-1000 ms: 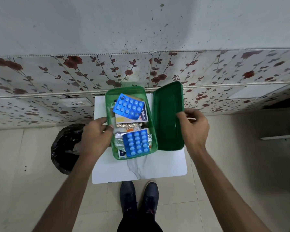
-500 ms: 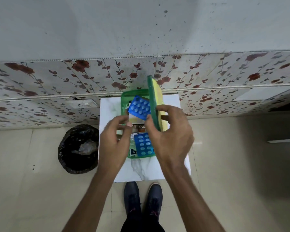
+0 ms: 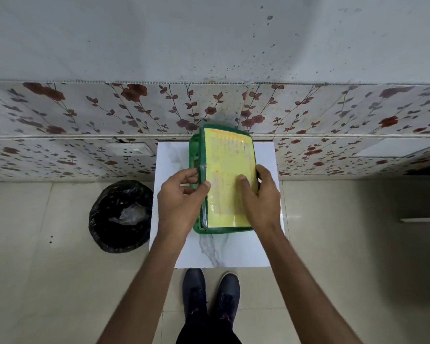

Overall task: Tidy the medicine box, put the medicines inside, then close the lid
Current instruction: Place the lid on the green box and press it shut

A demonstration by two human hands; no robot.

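The green medicine box [image 3: 196, 228] sits on a small white marble-patterned table [image 3: 231, 249]. Its lid [image 3: 227, 155], covered by a yellow printed label, lies down over the box, so the medicines inside are hidden. My left hand [image 3: 181, 199] pinches the lid's left edge and the box's left wall, thumb on top. My right hand [image 3: 258, 194] lies flat on the lid's right side, thumb on the label and fingers wrapped over the right edge.
A bin lined with a black bag [image 3: 121, 216] stands on the tiled floor left of the table. A floral-panelled wall [image 3: 109, 108] runs behind the table, with a white switch plate [image 3: 129, 148]. My dark shoes [image 3: 210, 292] are at the table's front edge.
The lid was lying open to the right of the box, then stood upright, and now lies down over the box. The blue blister packs are no longer visible. Both hands moved onto the lid.
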